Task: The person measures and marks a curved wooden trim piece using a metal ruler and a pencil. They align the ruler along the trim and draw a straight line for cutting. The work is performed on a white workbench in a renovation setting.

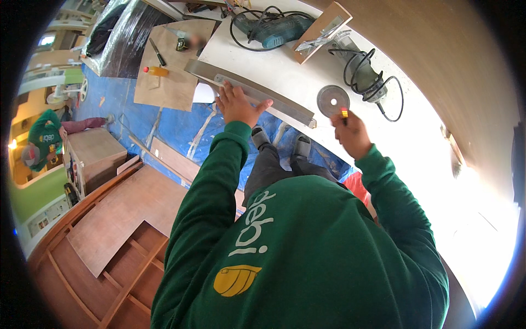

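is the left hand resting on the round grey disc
No, the left hand is spread on the long grey bar, and the disc lies apart on the white tabletop.

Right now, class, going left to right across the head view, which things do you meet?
Co-worker's cap → brown wooden cabinet → orange bottle → left hand, resting on the long metal bar → right hand, gripping a small yellow-and-red-marked object.

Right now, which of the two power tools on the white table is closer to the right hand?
The grey tool, beside the round disc; the teal tool lies farther from the right hand, toward the picture's top.
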